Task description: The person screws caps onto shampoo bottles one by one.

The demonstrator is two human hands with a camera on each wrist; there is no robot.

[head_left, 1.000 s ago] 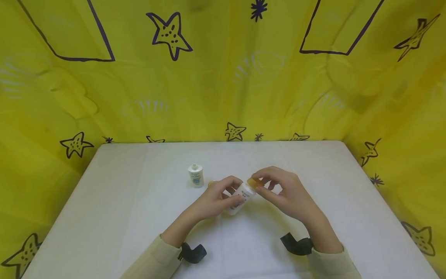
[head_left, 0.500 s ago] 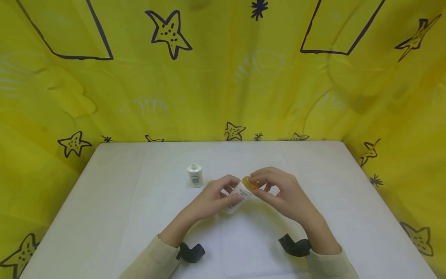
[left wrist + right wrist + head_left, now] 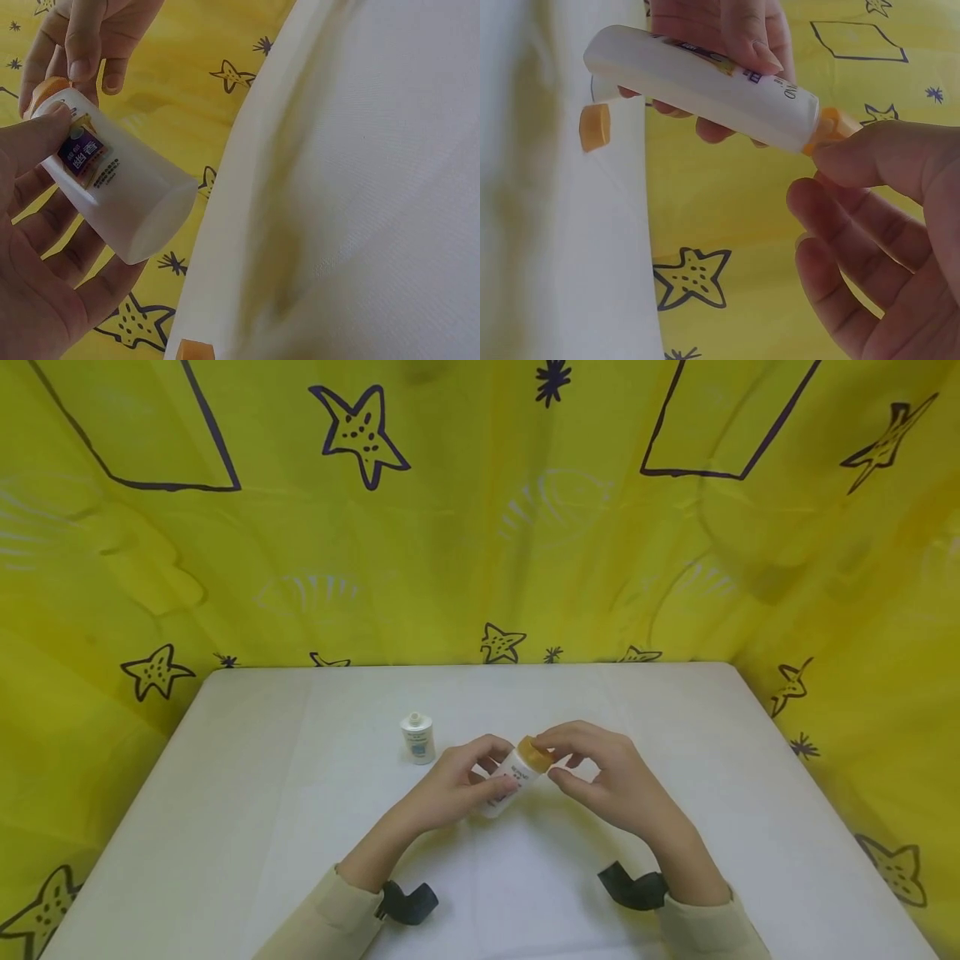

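Observation:
My left hand [image 3: 468, 781] holds a white plastic bottle [image 3: 512, 777] tilted above the table, thumb across its printed label. An orange cap [image 3: 534, 754] sits on the bottle's upper end. My right hand [image 3: 607, 772] has its fingertips on that cap; in the right wrist view the thumb [image 3: 862, 157] presses one side of it and the index finger lies behind. A second white bottle [image 3: 417, 742] stands upright with a bare neck, left of my left hand. Another orange cap [image 3: 595, 127] lies on the table near it, hidden in the head view.
A white-covered table [image 3: 315, 827] spreads under both hands. Behind it hangs a yellow curtain [image 3: 450, 543] with drawn starfish and fish. Each wrist wears a black mount [image 3: 408, 903].
The orange cap has gone from tilted against the bottle's neck to seated straight on it. My right fingers have shifted slightly on the cap. The second bottle stands where it was.

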